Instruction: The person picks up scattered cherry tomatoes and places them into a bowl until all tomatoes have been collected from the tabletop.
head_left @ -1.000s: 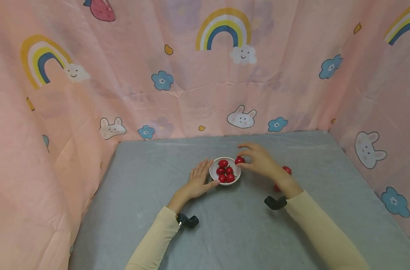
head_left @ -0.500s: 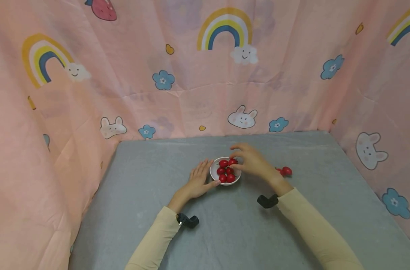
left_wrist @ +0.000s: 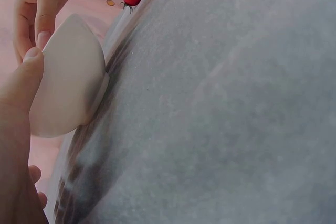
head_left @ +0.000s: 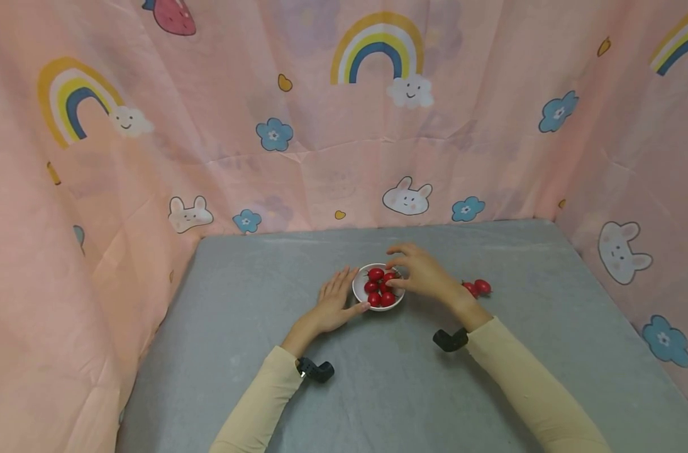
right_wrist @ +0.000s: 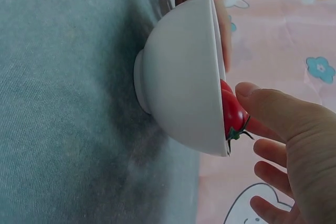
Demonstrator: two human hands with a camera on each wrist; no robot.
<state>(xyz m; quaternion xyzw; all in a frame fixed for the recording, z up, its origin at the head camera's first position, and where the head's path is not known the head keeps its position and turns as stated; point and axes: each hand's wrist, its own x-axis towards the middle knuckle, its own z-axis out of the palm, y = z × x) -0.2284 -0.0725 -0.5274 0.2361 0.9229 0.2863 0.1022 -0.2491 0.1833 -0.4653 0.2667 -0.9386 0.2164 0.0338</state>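
Observation:
A small white bowl holds several red cherry tomatoes on the grey-covered table. My left hand rests against the bowl's left side, its fingers straight along it and the thumb tip at the near rim. Over the bowl's right rim hovers my right hand, fingers loosely bent and spread. In the right wrist view its thumb tip lies right beside a tomato with a green stem, which sticks up past the rim. The remaining tomatoes are hidden by the bowl's wall in both wrist views.
Loose cherry tomatoes lie together on the table, right of the bowl and just behind the right forearm. A pink curtain with printed rainbows and rabbits hangs around the table's back and sides.
The right hand has moved left, carrying a cherry tomato from beside the rim into the bowl, where the tomato now sits lower among the others. The left hand has stayed in place.

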